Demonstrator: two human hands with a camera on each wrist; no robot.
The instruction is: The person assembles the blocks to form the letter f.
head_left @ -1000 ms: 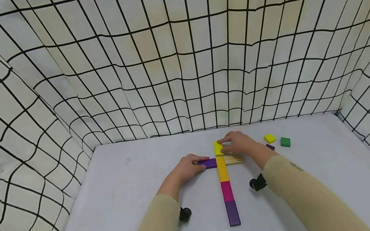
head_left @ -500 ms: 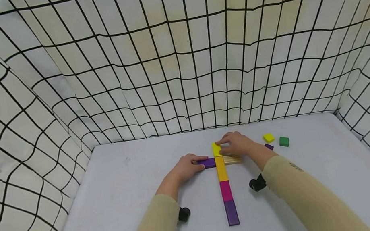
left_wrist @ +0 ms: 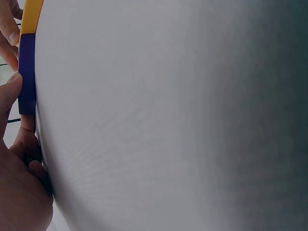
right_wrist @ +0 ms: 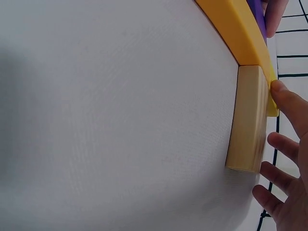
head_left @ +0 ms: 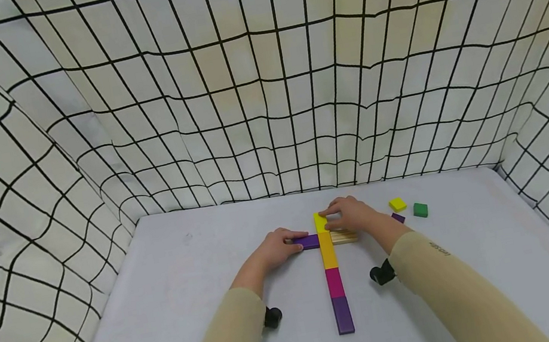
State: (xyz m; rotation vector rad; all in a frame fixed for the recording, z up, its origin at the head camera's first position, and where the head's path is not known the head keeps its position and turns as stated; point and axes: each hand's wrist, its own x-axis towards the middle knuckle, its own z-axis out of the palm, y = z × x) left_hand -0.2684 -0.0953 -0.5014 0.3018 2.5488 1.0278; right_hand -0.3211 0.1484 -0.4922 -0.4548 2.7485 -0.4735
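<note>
In the head view, my left hand pinches a purple block by its left end, between thumb and forefinger. The block's right end meets an orange block. My right hand holds a yellow block at the orange block's far end, thumb and forefinger on it. Right of the orange block lies a plain wooden block, also seen as a pale wooden block in the right wrist view, below the other right fingers. Nearer me, a magenta block and a second purple block extend the column.
Loose on the white table, right of my right hand, are a small yellow block, a green block and a small purple block partly hidden by the wrist. Black netting over pale walls borders the table's back and sides.
</note>
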